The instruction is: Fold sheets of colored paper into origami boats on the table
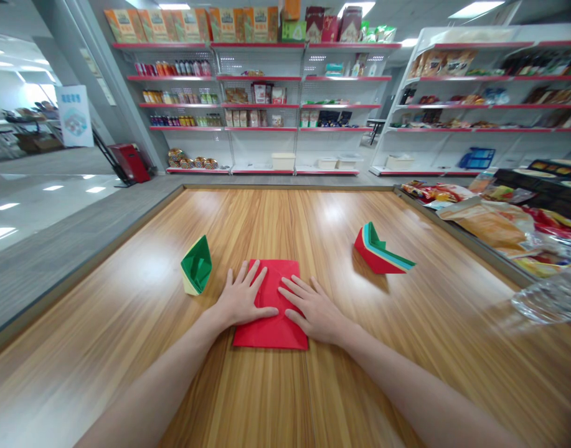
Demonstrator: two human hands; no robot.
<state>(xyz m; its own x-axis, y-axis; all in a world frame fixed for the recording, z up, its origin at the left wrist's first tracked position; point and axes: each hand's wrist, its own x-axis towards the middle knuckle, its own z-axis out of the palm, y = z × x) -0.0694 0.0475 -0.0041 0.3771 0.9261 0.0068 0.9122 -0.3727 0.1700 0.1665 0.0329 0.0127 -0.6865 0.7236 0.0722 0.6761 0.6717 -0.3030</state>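
Paper boats [197,266] [381,252] flank our red paper [272,333] on the surface [266,398]; our left hand [242,298] and right hand [316,309] press it, fingers spread.

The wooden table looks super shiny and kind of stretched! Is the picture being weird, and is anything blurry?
Head view: pale glare patches on the wooden table; a dark shadow beneath the red-and-green paper boat; wide-angle stretching toward the edges, with the clear plastic thing at the right looking smeared; small packages on the shelves too soft to read; the red paper looks fairly sharp.
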